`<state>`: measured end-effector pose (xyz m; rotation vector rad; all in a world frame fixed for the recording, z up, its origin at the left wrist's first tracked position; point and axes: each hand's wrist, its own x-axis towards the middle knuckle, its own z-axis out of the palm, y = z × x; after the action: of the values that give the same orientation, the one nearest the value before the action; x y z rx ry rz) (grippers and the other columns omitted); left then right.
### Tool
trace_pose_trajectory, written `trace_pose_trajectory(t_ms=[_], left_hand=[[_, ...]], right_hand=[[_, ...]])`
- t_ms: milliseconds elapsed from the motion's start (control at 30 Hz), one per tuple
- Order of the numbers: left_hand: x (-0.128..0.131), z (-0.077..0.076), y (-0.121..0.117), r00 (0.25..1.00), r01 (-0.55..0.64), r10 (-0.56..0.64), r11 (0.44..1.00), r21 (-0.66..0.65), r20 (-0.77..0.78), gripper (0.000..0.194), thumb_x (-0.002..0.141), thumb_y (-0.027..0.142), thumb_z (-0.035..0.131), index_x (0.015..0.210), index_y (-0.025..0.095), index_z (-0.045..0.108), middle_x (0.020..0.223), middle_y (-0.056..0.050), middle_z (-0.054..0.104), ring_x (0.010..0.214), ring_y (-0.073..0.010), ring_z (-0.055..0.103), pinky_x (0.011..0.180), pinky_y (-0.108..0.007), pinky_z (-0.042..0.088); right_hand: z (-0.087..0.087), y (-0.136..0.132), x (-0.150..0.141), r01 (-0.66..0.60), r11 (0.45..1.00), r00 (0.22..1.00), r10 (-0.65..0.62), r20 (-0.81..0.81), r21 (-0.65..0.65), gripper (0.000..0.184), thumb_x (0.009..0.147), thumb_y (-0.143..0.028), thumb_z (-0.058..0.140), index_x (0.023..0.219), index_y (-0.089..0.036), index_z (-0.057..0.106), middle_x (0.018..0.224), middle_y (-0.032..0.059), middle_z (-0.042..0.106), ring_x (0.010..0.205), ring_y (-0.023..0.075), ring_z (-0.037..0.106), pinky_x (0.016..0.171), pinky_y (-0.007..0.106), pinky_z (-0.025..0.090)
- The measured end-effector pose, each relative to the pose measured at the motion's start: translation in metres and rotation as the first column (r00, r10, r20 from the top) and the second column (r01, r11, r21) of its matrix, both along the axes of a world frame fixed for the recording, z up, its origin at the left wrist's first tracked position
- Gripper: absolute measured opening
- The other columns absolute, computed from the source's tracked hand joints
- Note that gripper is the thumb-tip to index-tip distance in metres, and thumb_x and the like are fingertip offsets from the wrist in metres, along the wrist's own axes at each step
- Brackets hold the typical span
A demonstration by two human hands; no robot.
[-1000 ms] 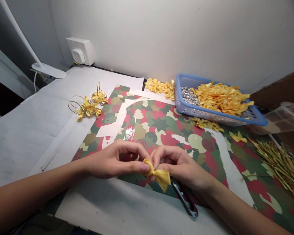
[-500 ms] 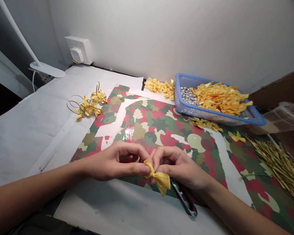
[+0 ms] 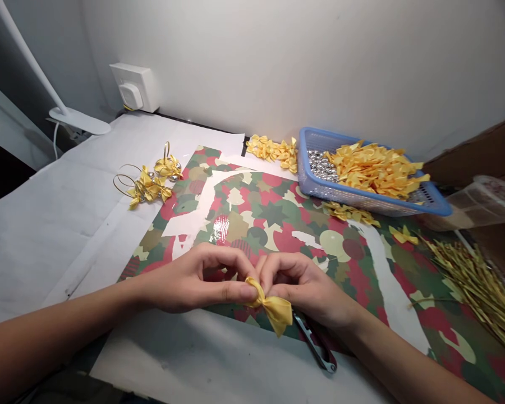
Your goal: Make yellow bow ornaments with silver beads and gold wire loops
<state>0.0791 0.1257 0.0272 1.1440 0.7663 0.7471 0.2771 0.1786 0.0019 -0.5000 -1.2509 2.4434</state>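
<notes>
Between my two hands is a yellow ribbon bow (image 3: 276,312), raised over the near edge of the patterned sheet. My left hand (image 3: 202,280) pinches one loop of it between thumb and forefinger. Thumb and fingertips of my right hand (image 3: 298,283) are pressed together behind the knot, touching the bow. Whether they also grip something small there is hidden. A pair of dark-handled pliers (image 3: 316,343) lies under my right hand, its upper end covered. Several wire rings with yellow bows and silver bells (image 3: 149,182) lie to the far left.
A blue basket (image 3: 374,202) against the wall holds yellow bows and silver bells. More bows (image 3: 273,150) lie beside it. Gold-green wire stems (image 3: 475,286) lie at the right, near a clear plastic container (image 3: 480,205). A white lamp base (image 3: 79,120) stands back left.
Both hands keep their pinch on the bow, whose free loop has tipped slightly downward. The whole view has shifted a little, so the surroundings sit slightly further left.
</notes>
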Motion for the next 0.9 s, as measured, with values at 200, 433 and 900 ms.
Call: trace_pose_trajectory(t_ms=[200,433,900], left_hand=[[0.000,-0.001,0.002,0.995,-0.080,0.081,0.997,0.021,-0.051,0.007,0.082,0.018,0.064,0.077,0.014,0.061,0.069,0.003,0.056,0.060,-0.0066,0.047,0.057,-0.018,0.040],[-0.005,-0.005,0.005,0.916,-0.328,0.348,0.936,0.127,-0.202,0.025,0.083,0.036,0.065,0.070,0.016,0.055,0.062,0.005,0.049,0.055,-0.0072,0.044,0.050,-0.020,0.035],[0.004,-0.003,-0.004,0.900,-0.241,0.280,0.958,0.154,-0.335,0.031,0.083,0.042,0.061,0.068,0.016,0.051,0.059,0.005,0.047,0.054,-0.0083,0.039,0.052,-0.022,0.030]], right_hand=[[-0.004,0.003,-0.003,0.077,0.983,0.996,-0.081,0.020,0.167,0.011,0.074,-0.027,0.079,0.073,-0.020,0.071,0.073,-0.0014,0.062,0.067,0.0098,0.057,0.064,0.023,0.049],[0.009,0.010,0.001,0.339,0.619,0.889,-0.457,-0.025,0.709,0.011,0.087,-0.027,0.065,0.098,-0.027,0.066,0.097,0.0024,0.060,0.080,0.0136,0.057,0.066,0.026,0.050],[0.006,0.004,-0.004,0.251,0.389,0.927,-0.360,-0.105,0.886,0.010,0.086,-0.024,0.068,0.076,-0.021,0.067,0.076,0.0025,0.065,0.069,0.0149,0.060,0.064,0.029,0.051]])
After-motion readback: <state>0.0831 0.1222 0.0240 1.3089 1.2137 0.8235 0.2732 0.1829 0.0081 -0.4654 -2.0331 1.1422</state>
